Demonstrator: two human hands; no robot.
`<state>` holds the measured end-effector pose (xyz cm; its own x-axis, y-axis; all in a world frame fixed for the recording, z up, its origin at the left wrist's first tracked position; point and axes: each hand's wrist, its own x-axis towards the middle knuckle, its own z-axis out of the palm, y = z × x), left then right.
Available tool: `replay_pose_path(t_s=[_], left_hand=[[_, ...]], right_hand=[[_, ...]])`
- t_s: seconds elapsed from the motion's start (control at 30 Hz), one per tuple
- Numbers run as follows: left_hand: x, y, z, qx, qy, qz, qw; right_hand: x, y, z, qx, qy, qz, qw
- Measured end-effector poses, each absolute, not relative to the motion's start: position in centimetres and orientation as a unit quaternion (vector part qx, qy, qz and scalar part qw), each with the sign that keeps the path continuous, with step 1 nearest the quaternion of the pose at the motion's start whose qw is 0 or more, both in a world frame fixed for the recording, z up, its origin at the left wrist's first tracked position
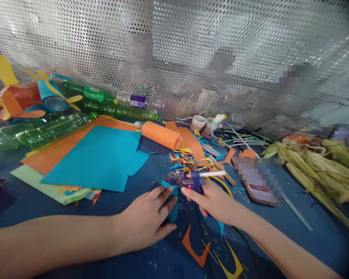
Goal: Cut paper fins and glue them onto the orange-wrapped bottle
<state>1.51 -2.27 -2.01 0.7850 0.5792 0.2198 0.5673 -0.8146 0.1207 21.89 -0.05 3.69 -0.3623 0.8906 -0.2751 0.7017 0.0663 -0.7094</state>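
Note:
My right hand (212, 199) is wrapped around the handle of a purple glue gun (192, 180), which has a white glue stick poking out of its back and a small red light lit. The gun's nozzle points left, over the top end of a small blue paper cutout (173, 207). My left hand (151, 219) grips this cutout on the table, fingers over its left side and thumb lower down. Whether the nozzle touches the paper I cannot tell. Orange and yellow paper offcuts (196, 250) lie just in front of my hands.
Coloured paper sheets (95, 159) are stacked at left, near green plastic bottles (52, 130) and bottle planes with paper propellers (20, 97). An orange-wrapped bottle (161, 134) lies behind my hands. A phone (257, 182) and corn husks (322, 166) are at right; perforated metal mesh stands behind.

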Motion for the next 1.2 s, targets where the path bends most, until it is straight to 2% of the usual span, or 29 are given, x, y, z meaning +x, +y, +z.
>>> replay_pose_path(t_s=[1.2], left_hand=[[1.52,-2.27,-2.12,0.944,0.308,0.116,0.020]], right_hand=[[22.10,-0.14,3.98,-0.547,-0.724,0.404,0.115]])
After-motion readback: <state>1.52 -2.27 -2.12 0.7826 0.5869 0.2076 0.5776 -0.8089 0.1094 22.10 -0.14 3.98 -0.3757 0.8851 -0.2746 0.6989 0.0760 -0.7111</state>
